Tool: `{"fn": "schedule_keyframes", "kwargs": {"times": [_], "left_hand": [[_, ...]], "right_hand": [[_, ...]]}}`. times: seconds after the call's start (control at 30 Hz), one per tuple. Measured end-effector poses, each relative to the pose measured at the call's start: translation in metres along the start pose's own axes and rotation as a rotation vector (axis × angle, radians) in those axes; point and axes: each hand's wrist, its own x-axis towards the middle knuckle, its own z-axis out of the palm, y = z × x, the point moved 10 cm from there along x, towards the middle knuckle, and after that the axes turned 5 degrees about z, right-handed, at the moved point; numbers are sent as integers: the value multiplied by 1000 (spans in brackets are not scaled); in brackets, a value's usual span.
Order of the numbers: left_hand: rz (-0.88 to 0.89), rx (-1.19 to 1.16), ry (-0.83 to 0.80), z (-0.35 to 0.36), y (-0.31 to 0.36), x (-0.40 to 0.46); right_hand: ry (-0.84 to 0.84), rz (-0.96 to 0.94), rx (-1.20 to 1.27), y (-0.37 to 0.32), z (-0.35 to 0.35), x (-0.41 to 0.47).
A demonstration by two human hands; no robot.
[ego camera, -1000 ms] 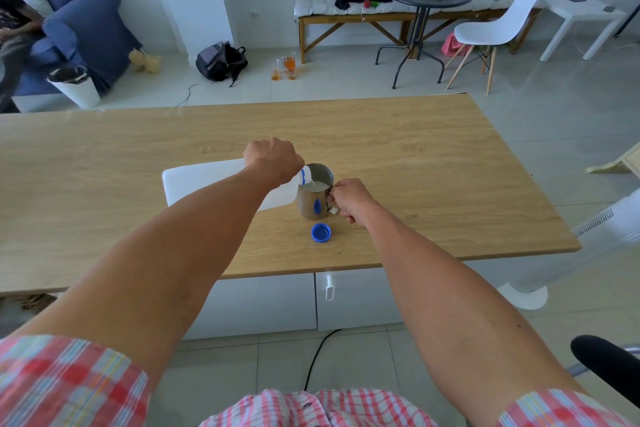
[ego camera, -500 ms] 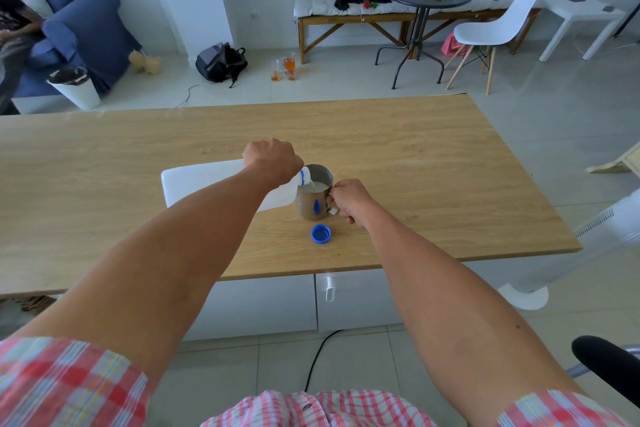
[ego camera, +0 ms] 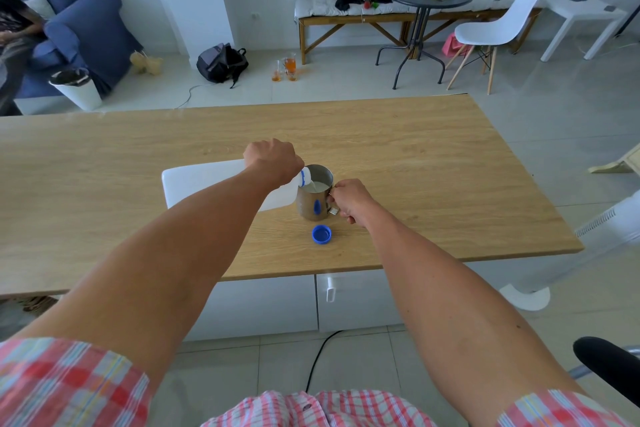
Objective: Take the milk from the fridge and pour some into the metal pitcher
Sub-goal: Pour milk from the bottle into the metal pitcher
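A white plastic milk jug (ego camera: pixel 204 182) lies tipped nearly flat over the wooden table (ego camera: pixel 433 156), its blue-ringed mouth over the rim of the metal pitcher (ego camera: pixel 313 201). My left hand (ego camera: pixel 272 159) grips the jug near its neck. White milk shows inside the pitcher, which stands upright near the table's front. My right hand (ego camera: pixel 349 199) is closed on the pitcher's handle. The jug's blue cap (ego camera: pixel 321 234) lies on the table just in front of the pitcher.
White drawers (ego camera: pixel 263 305) sit under the table. A white fan base (ego camera: pixel 530 295) stands on the floor at right, and a black chair part (ego camera: pixel 609 367) at lower right. Beyond the table are a blue sofa, a backpack, a bench and a white chair.
Nearly nothing has moved. Both hands keep their grips, and the jug stays tipped over the pitcher.
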Motion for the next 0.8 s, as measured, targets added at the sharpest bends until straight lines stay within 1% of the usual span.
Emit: {"fn": "schedule_keyframes", "kwargs": {"times": [0.8], "left_hand": [[15,27,-5,0,1,3]], "right_hand": [[-6,-8,-9,-3,0,-1]]}}
